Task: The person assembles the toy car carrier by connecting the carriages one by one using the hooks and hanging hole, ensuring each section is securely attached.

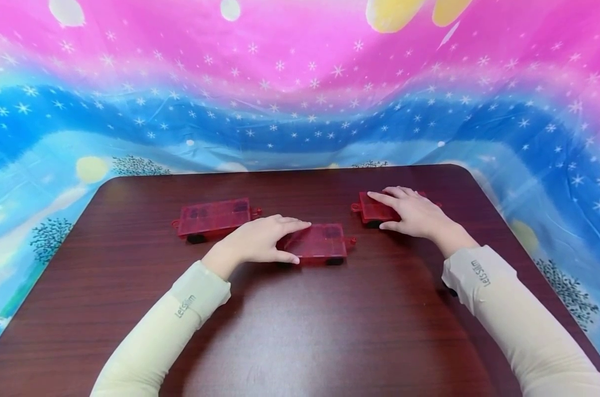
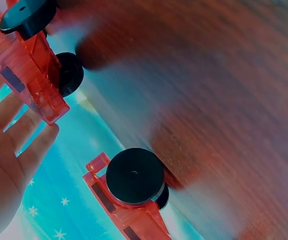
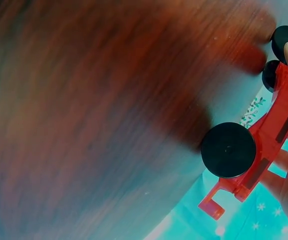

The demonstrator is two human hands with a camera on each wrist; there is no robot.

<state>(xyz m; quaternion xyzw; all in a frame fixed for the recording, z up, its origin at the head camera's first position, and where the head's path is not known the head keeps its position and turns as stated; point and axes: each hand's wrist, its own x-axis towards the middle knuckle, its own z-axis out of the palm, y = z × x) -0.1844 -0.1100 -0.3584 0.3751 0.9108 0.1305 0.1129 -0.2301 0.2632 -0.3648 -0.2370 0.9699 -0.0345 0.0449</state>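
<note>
Left hand (image 1: 257,241): pinches the translucent red centre car (image 1: 322,241), thumb along the near side, fingers on the far side. The car is at the middle of the head frame.

Right hand (image 1: 416,215): pinches the right car (image 1: 373,212), right of centre in the frame, thumb at the near wheel.

Left car (image 1: 213,218): on the surface (image 1: 310,325), left of centre in the frame, black wheels down.

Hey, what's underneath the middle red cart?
Black wheels show under the middle red cart, with the brown table below. In the head view, the left hand covers the cart's left end, so what lies beneath there is mostly hidden.
</note>
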